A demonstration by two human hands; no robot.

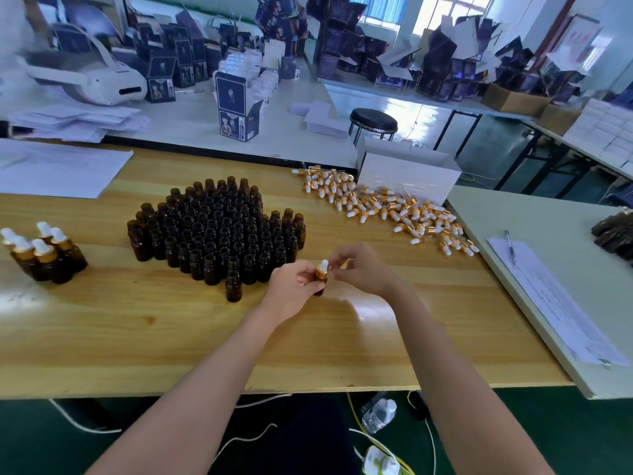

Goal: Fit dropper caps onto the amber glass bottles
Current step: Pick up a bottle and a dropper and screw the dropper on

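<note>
View from a person's head, looking down at a pale wooden counter point(137, 337). Near its middle, the left hand point(294, 286) holds one small amber glass bottle point(319, 284) upright just above the counter, its grip curled round the body. The right hand point(359, 269) pinches a dropper cap with a white rubber bulb and gold collar point(323, 267) that sits on the bottle's neck. Whether it is fully tight cannot be told.

At far left stands a small group of finished amber bottles with white-and-gold caps point(44, 255). Just left of the hands is a dense cluster of many open, uncapped amber bottles point(219, 231). A large loose pile of white-and-gold dropper caps point(394, 207) lies to the right rear. Judging by these groups, the job has barely begun: only a few bottles are capped and dozens are left.
</note>
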